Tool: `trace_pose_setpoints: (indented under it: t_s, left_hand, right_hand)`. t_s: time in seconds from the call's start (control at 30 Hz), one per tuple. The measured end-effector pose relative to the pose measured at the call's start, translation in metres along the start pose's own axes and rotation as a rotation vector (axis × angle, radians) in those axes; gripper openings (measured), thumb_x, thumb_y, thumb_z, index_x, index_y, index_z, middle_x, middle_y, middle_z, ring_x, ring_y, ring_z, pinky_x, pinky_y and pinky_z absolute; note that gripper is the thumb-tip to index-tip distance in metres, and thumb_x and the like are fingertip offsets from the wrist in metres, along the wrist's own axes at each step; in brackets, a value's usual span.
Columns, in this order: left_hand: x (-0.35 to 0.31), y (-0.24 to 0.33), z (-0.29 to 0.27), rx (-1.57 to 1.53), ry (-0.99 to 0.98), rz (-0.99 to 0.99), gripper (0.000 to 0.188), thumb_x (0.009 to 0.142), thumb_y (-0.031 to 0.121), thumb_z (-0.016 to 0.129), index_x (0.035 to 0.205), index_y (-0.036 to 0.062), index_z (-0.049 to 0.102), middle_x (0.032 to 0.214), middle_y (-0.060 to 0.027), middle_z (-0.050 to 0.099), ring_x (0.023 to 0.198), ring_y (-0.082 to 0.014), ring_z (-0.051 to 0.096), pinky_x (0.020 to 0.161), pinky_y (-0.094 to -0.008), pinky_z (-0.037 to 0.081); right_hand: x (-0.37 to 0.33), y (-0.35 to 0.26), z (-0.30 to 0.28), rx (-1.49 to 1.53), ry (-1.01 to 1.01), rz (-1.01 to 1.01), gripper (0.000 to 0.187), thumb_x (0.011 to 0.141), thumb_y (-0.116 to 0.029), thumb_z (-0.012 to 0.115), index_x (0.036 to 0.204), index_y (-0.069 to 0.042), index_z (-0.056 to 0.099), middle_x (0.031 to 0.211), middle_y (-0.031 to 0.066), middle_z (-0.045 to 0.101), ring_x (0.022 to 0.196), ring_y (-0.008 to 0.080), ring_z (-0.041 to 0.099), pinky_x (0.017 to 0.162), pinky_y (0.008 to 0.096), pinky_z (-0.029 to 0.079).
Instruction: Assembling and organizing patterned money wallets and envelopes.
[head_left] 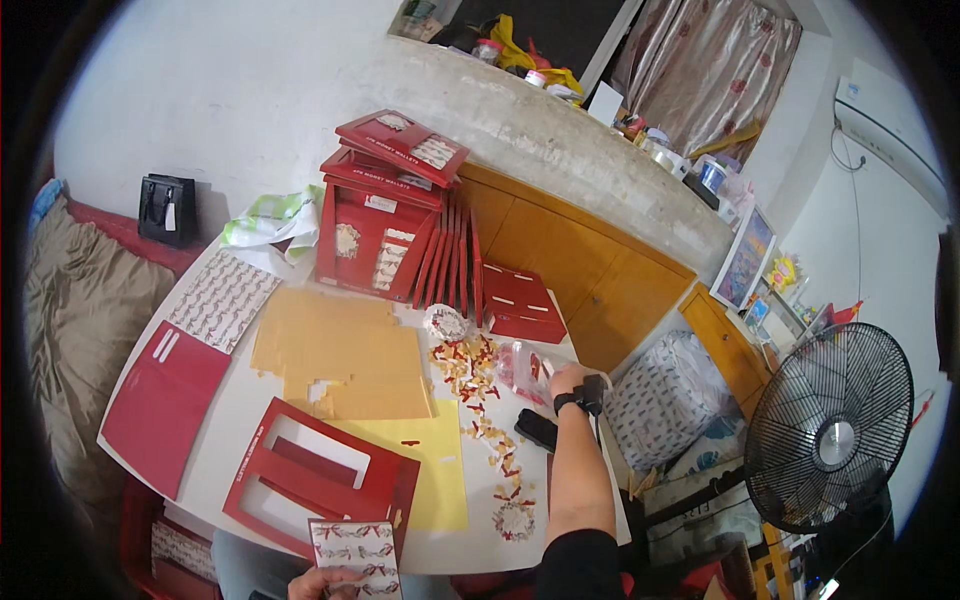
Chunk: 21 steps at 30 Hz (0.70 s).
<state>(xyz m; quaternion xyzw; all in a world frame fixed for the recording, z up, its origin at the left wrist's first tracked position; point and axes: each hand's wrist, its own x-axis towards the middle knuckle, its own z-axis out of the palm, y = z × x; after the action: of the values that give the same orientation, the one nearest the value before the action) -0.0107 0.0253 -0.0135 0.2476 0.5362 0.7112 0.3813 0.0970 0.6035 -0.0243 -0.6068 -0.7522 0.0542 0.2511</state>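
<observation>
At the near edge of the table, my left hand (325,580) is closed on a white card printed with rows of dark patterns (355,548). The card overlaps a red cardboard sleeve with cut-out windows (310,470). My right arm reaches out over the right side of the table. My right hand (569,380) is closed at the edge of a clear plastic bag (522,372) with reddish contents; its fingertips are partly hidden. Below that bag lies a black object (536,429). Small red and tan paper pieces (465,368) are strewn left of the bag.
Red boxes (375,230) stand stacked at the back. Tan sheets (345,350), a yellow sheet (445,480), a patterned sheet (222,295) and a red folder (165,405) cover much of the white table (480,555). A black fan (835,430) stands at the right.
</observation>
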Motion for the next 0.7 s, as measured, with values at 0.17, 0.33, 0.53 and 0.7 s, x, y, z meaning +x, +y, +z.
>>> trace_pose_setpoints:
  t_s: [0.17, 0.33, 0.53, 0.7]
  left_hand:
    - [0.006, 0.007, 0.001, 0.108, -0.031, 0.06, 0.019, 0.09, 0.001, 0.056, 0.106, -0.0017, 0.066, 0.085, -0.0021, 0.062, 0.069, -0.0078, 0.053, 0.063, -0.0215, 0.043]
    - [0.004, 0.024, 0.002, 0.228, 0.031, 0.19, 0.02, 0.086, -0.003, 0.055, 0.1, -0.0021, 0.069, 0.082, -0.0045, 0.06, 0.071, -0.0113, 0.056, 0.065, -0.0246, 0.045]
    - [0.02, 0.013, -0.001, 0.207, 0.048, 0.051, 0.022, 0.085, 0.004, 0.062, 0.105, -0.0036, 0.066, 0.106, -0.0186, 0.066, 0.096, -0.0217, 0.064, 0.086, -0.0321, 0.048]
    - [0.021, 0.021, 0.003, 0.174, -0.018, 0.226, 0.033, 0.082, 0.013, 0.073, 0.11, -0.0016, 0.066, 0.112, -0.0193, 0.065, 0.105, -0.0255, 0.062, 0.091, -0.0339, 0.047]
  right_hand:
    - [-0.006, 0.015, -0.012, -0.016, 0.184, -0.125, 0.012, 0.081, -0.006, 0.056, 0.078, -0.002, 0.067, 0.076, 0.0194, 0.067, 0.077, 0.0339, 0.068, 0.067, 0.0403, 0.054]
    - [-0.112, -0.072, -0.081, 0.427, -0.22, -0.336, 0.007, 0.089, -0.009, 0.057, 0.087, -0.004, 0.061, 0.069, 0.0128, 0.066, 0.065, 0.0238, 0.07, 0.057, 0.0335, 0.052]
    - [-0.278, -0.112, -0.149, 0.514, -0.149, -0.826, 0.014, 0.086, -0.005, 0.063, 0.1, -0.003, 0.06, 0.091, 0.0156, 0.068, 0.081, 0.0282, 0.068, 0.069, 0.0354, 0.054]
    - [-0.361, -0.127, -0.159, 0.567, -0.084, -1.231, 0.029, 0.076, 0.002, 0.068, 0.104, 0.003, 0.06, 0.1, 0.0188, 0.065, 0.085, 0.0328, 0.066, 0.074, 0.0386, 0.055]
